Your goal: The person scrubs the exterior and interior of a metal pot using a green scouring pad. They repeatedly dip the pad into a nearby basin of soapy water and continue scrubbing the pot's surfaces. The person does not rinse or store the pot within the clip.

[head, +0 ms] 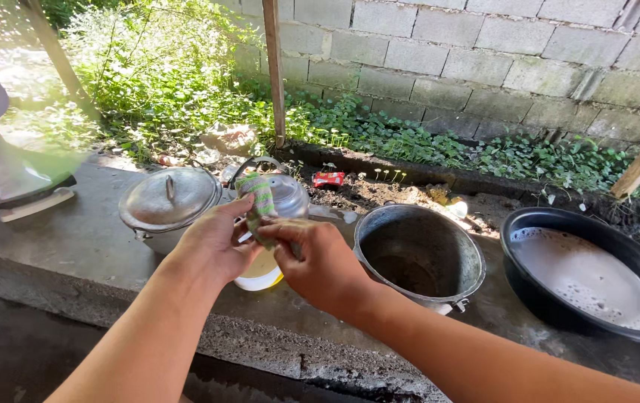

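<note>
Head view: left hand (212, 242) and right hand (318, 263) pinch striped sponge (258, 197).

Lidded pot (168, 200) left of empty pot (418, 255), basin (587, 272) rightmost

One view only, worn on your head. It looks forward and down from close range over your forearms onto the concrete ledge (73, 246), facing the block wall (484, 60) and weeds (156, 67) behind. No second view overlaps it.
</note>
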